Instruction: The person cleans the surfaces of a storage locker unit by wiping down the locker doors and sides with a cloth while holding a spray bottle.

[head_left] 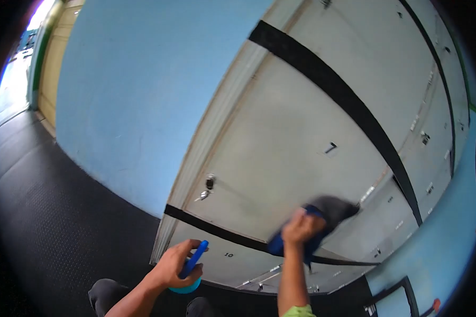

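My left hand [177, 266] is closed around what looks like a spray bottle, with a blue top [194, 259] and a teal body [186, 288] partly hidden by the fingers. It is held low, in front of the locker door marked 10 [228, 254]. My right hand [301, 228] grips a dark blue and grey cloth [336, 210] at the lower part of the locker door marked 7 [280, 142]. The cloth is smeared by motion, and its contact with the door is hard to make out.
A lock with a key [206, 189] sticks out at the left side of door 7. More locker doors [365, 47] with locks run to the right. A blue wall [148, 90] and dark textured floor [63, 222] lie left, with a doorway beyond. My knees [108, 296] are below.
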A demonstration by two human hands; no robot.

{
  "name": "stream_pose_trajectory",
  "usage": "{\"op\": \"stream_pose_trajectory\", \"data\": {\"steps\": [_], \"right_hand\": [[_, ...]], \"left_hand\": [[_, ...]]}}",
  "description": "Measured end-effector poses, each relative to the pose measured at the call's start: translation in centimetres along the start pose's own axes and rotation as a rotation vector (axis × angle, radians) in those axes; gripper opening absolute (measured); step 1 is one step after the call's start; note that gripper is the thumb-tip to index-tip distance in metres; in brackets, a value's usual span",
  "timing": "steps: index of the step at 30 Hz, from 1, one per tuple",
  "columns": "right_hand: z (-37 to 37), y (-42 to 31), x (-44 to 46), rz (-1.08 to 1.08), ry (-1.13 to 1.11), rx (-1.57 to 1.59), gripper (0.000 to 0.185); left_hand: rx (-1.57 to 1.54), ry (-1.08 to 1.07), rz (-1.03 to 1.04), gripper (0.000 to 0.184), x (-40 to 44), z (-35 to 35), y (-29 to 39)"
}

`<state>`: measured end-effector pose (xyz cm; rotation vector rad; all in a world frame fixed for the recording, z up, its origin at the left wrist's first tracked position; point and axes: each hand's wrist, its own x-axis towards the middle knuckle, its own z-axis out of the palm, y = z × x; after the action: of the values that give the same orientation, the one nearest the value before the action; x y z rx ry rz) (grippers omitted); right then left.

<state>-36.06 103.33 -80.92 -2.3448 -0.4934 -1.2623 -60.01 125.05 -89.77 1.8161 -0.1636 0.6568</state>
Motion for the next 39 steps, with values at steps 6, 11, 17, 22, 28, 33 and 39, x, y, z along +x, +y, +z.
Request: {"op": "stream_pose_trajectory", "data": {"steps": [6,11,17,22,28,33,39], "right_hand": [[5.2,-6.0,-8.8,-0.935,-0.355,0.234,0.040],[4.8,2.2,-7.7,-0.693,-0.089,0.198,0.044],[3.2,-12.1,-5.6,-0.646,-0.063,0.059,0.046],[8.6,-11.2,-16.8,-0.857,-0.320,0.370,0.035],[6.8,-15.9,-13.3,-0.909,-0.245,0.635,0.034],[9.7,-19.9,-14.5,-0.802,-0.248,0.288,0.031],[7.7,-12.1,-14.0,-0.740,-0.360,0.773,0.033]], "left_hand": [[0.085,0.039,0.000,0.054,-0.7,-0.5,0.1],[0.286,0.023,0.107,0.053,-1.7,-1.7,1.5],[0.285,0.000,0.046,0.053,-1.9,-1.7,1.6],[0.339,0.035,0.095,0.059,-2.6,-3.0,1.6],[0.351,0.082,0.072,0.058,-3.5,-4.5,2.2],[0.443,0.090,0.043,0.053,-3.3,-4.3,1.3],[0.451,0.055,0.015,0.050,-3.9,-4.2,1.8]]}}
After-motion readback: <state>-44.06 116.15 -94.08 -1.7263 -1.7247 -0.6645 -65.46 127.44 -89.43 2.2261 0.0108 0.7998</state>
